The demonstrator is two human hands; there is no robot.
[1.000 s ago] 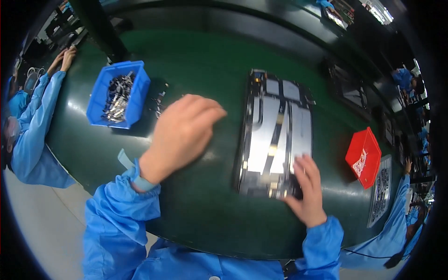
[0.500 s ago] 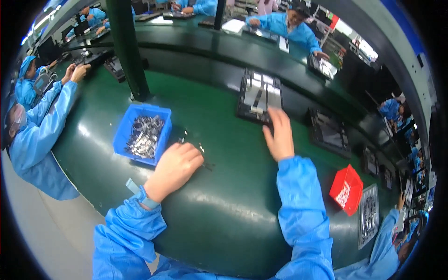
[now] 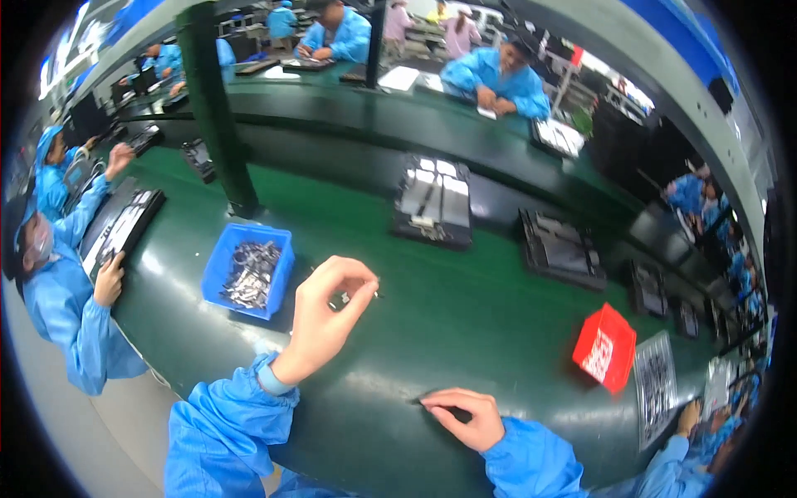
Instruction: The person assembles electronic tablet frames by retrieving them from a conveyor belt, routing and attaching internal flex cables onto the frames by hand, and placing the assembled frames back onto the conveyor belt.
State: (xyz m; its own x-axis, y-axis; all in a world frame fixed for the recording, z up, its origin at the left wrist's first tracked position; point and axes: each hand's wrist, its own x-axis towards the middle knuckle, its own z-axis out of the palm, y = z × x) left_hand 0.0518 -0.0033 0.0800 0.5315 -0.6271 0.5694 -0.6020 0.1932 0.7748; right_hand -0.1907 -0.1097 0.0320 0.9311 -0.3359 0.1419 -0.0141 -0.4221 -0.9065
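Note:
My left hand (image 3: 325, 314), with a blue band at its wrist, is raised over the table to the right of a blue bin (image 3: 286, 270). Its thumb and forefinger form a ring and pinch a tiny part, too small to name. Small metal bits show through that ring. The bin holds a heap of small silver and dark metal parts (image 3: 251, 274). Nearer the front edge, my right hand (image 3: 469, 417) is low over the green table (image 3: 398, 349), thumb and fingertips pressed together. Something small and dark shows at those fingertips; I cannot make it out.
An opened tablet-like device (image 3: 432, 203) lies beyond my hands, another (image 3: 563, 249) to its right. A red bin (image 3: 606, 349) and a clear tray (image 3: 656, 390) stand at right. A green post (image 3: 217, 124) rises behind the blue bin. Co-workers sit at left, right and across.
My right hand has drawn back from the opened device toward the front edge and closed into a pinch. My left hand has turned up, its fingertips pinched. The left co-worker's arm has lowered beside a device.

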